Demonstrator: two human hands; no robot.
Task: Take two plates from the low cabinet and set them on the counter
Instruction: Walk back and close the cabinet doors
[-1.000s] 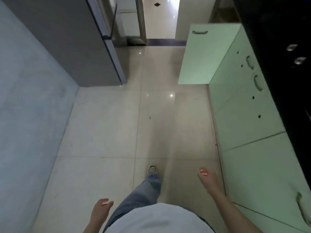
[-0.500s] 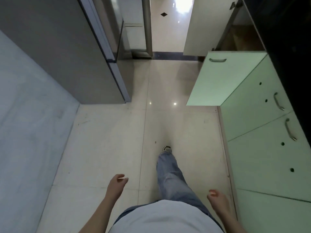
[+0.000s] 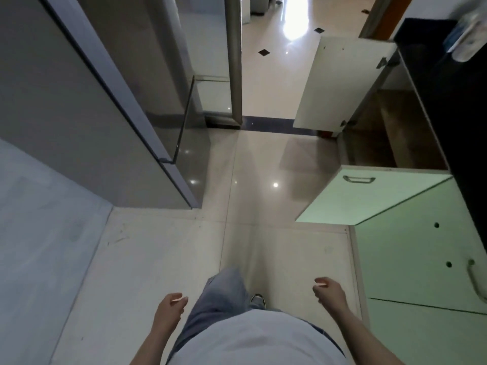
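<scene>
I stand on a tiled floor facing a low cabinet on the right, under the dark counter. Both its doors stand open: a green door nearer me and a white door farther off. The inside looks brown and dim; no plates show. My left hand hangs low at the bottom centre, empty with fingers loosely curled. My right hand hangs to the right, also empty, well short of the open cabinet.
A tall grey refrigerator fills the left. More green cabinet fronts with metal handles run along the right. A blurred bottle-like object sits on the counter at top right. A doorway opens ahead.
I have walked forward along the floor; the open cabinet has come closer and its inside and second door have come into view. Both hands swung with the stride and stayed empty.
</scene>
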